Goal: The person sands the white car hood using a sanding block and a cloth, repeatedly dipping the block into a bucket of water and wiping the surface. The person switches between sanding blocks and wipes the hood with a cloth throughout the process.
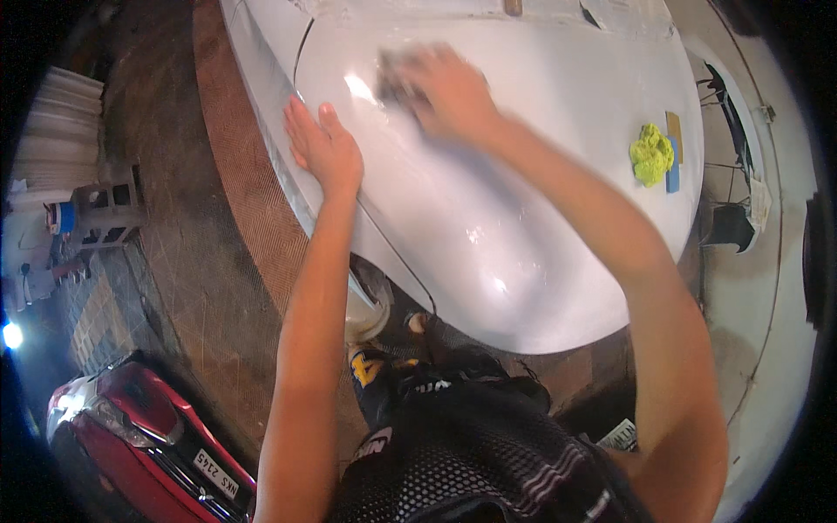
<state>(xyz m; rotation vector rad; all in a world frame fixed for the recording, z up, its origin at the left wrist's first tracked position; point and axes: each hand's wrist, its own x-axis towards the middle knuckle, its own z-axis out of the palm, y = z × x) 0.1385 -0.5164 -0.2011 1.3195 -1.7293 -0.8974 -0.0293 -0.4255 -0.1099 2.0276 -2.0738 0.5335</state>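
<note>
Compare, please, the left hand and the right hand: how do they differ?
The left hand looks fairly sharp; the right hand is blurred. The left hand holds nothing visible, while the right hand has a dark item under it. Both are bare and over white car bodywork.

Clear panel [588, 113] between right forearm [577, 187] and yellow wad [650, 157]
</note>
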